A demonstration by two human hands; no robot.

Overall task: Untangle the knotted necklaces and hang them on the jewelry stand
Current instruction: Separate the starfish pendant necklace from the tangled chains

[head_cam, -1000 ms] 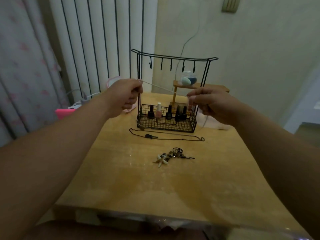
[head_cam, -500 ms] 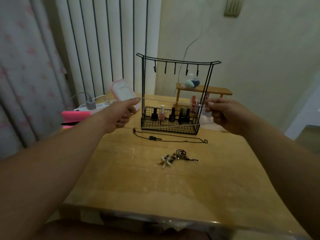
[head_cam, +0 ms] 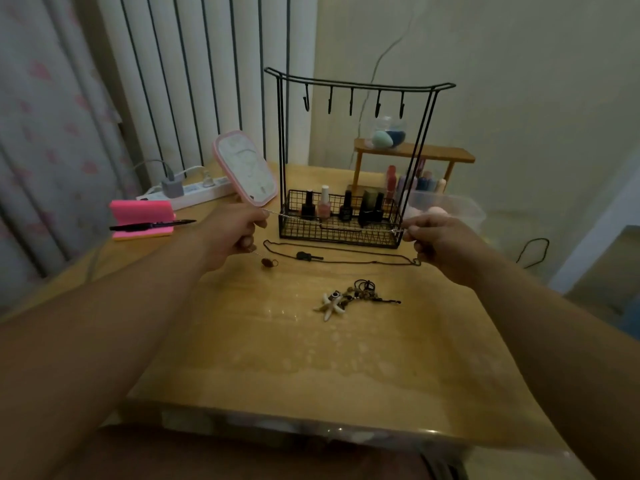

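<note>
A thin silver chain necklace point(head_cam: 332, 223) stretches taut between my hands, in front of the basket of the black wire jewelry stand point(head_cam: 353, 161). My left hand point(head_cam: 232, 233) pinches one end, and a small brown pendant point(head_cam: 268, 262) dangles below it. My right hand point(head_cam: 440, 244) pinches the other end. The stand's hooks point(head_cam: 351, 100) hang bare. On the wooden table point(head_cam: 277, 358) lie a black cord necklace point(head_cam: 343, 259) and a knotted bundle with a white starfish charm point(head_cam: 349, 299).
Nail polish bottles point(head_cam: 341, 206) stand in the stand's basket. A pink-rimmed mirror point(head_cam: 244, 168) leans to its left, beside a power strip point(head_cam: 187, 194) and a pink holder with a pen point(head_cam: 142, 220). Behind are a small wooden shelf point(head_cam: 412, 154) and a clear plastic box point(head_cam: 450, 206).
Both hands have come down from near the top bar to basket height and moved apart, pulling the silver chain out longer. The brown pendant now hangs below my left hand.
</note>
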